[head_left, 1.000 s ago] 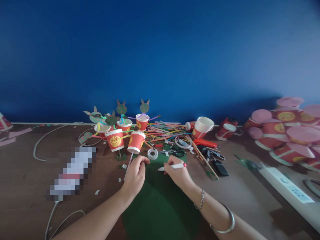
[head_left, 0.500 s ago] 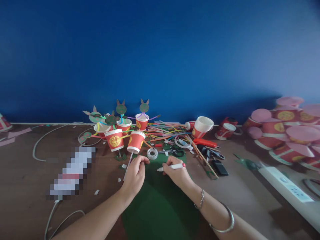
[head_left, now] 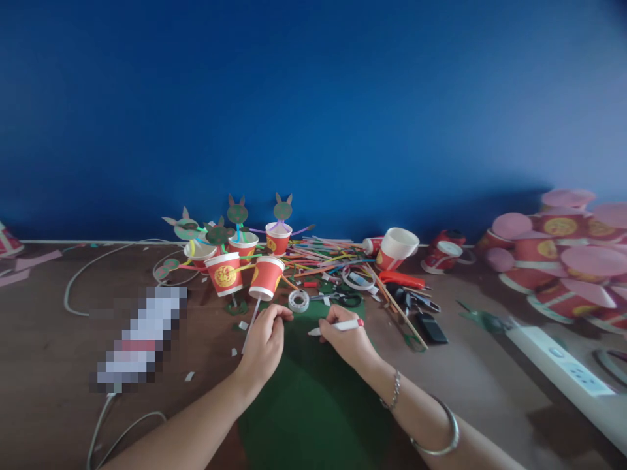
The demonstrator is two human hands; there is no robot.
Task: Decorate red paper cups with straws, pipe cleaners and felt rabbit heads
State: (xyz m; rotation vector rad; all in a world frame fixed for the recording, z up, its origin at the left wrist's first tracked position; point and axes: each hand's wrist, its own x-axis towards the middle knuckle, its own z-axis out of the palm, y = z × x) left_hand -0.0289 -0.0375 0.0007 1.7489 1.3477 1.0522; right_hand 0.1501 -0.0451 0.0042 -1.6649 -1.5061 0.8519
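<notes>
A dark green felt sheet lies on the brown table in front of me. My right hand grips a white pen with a red cap, its tip pointing left over the sheet's far edge. My left hand rests on the sheet's left far corner with fingers curled and pressed down; whether it holds anything is hidden. A thin white stick lies just left of that hand. A clear tape roll sits just beyond both hands.
Red paper cups with green animal toppers stand beyond my hands, beside a heap of coloured straws, scissors and a tipped cup. Pink-lidded cups pile at right. A white power strip and cables lie around.
The pen in my right hand has shifted very slightly to the left; otherwise nothing has visibly moved.
</notes>
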